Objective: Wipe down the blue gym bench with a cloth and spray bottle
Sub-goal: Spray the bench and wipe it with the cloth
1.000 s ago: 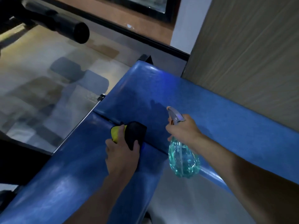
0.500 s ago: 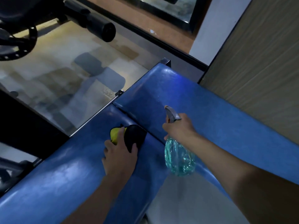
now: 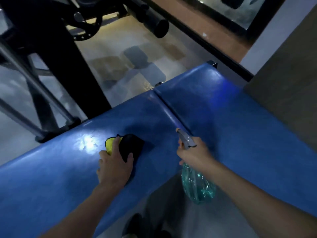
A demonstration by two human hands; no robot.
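Cloth (image 3: 132,145), yellow-and-black, at 7 o'clock: left grip (image 3: 115,167) is clasping it, pressing it onto blue gym-bench tabletop (image 3: 240,134). Spray bottle (image 3: 197,188), teal, at 5 o'clock: right grip (image 3: 193,152) is grasping its neck, off the tabletop's near edge.

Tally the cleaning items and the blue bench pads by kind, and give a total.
Cloth: 1, under the left hand
Spray bottle: 1, in the right hand
Blue bench pads: 2
Total: 4

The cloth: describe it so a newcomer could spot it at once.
Start at the blue gym bench crossing the picture. On its pad left of the seam, the left hand holds a cloth. Only it is black with a yellow edge.
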